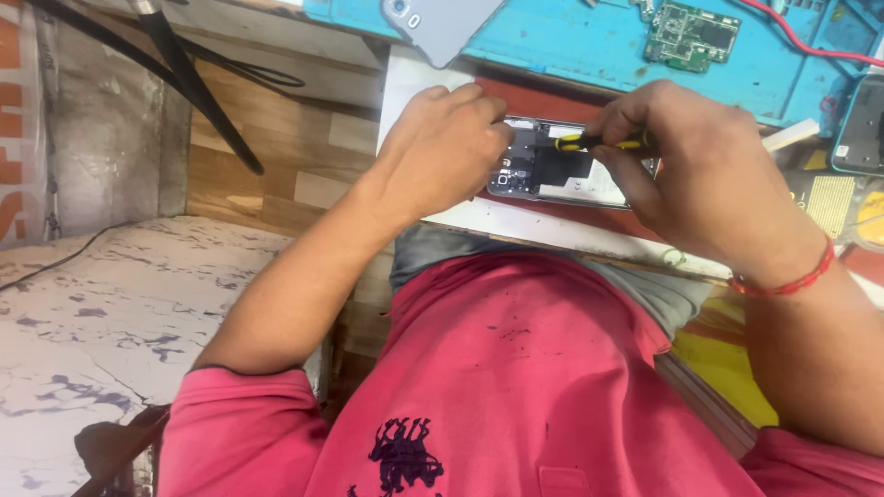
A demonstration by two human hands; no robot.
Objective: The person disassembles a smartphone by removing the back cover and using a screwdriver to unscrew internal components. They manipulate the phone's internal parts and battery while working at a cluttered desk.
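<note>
An opened phone (552,170) with its back cover off lies on the bench edge, its black and metal insides showing. My left hand (447,147) is curled around the phone's left end and holds it steady. My right hand (709,175) grips a screwdriver with a black and yellow handle (599,142), laid across the top of the phone with its tip pointing left over the inner parts. A red thread band circles my right wrist.
A blue work mat (571,46) lies beyond the phone, with a green circuit board (691,35), a grey phone back cover (440,26) and a red wire on it. Another device (861,129) sits at the far right. Black cables hang at upper left.
</note>
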